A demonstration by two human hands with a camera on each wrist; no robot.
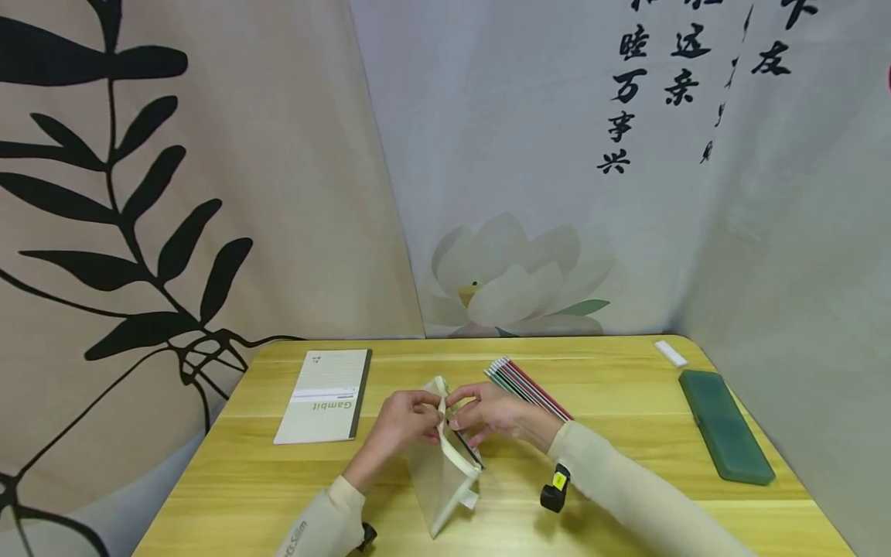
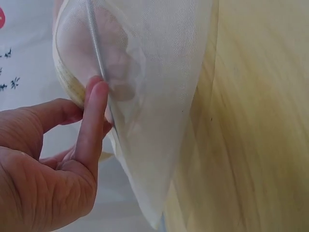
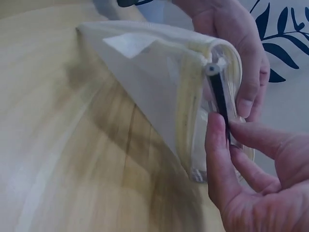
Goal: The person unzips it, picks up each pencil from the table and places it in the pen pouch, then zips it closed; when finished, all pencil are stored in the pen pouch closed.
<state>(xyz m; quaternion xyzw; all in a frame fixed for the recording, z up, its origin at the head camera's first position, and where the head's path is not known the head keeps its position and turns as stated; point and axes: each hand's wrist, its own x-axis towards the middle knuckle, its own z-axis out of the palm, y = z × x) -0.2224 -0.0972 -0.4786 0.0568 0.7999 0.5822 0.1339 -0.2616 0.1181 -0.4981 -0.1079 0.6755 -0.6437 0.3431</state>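
Observation:
A pale, see-through zip pouch (image 1: 435,483) stands tilted on the table with its mouth spread. My left hand (image 1: 400,422) pinches the zipper edge on the pouch's left side. At the opening, my right hand (image 1: 496,411) holds a dark pencil (image 3: 219,96) between thumb and fingers. Its flat end shows in the right wrist view, framed by the cream zipper tape (image 3: 189,106). Through the mesh (image 2: 164,87) in the left wrist view, a thin grey shaft (image 2: 95,43) runs close to the left fingertips. Behind the right hand lies a bundle of pencils (image 1: 527,387), dark green and red.
On the left of the wooden table (image 1: 230,495) is a white notebook (image 1: 326,402) with a dark spine. Toward the right edge lie a green case (image 1: 726,427) and a small white block (image 1: 670,353). Printed curtains hang behind the table.

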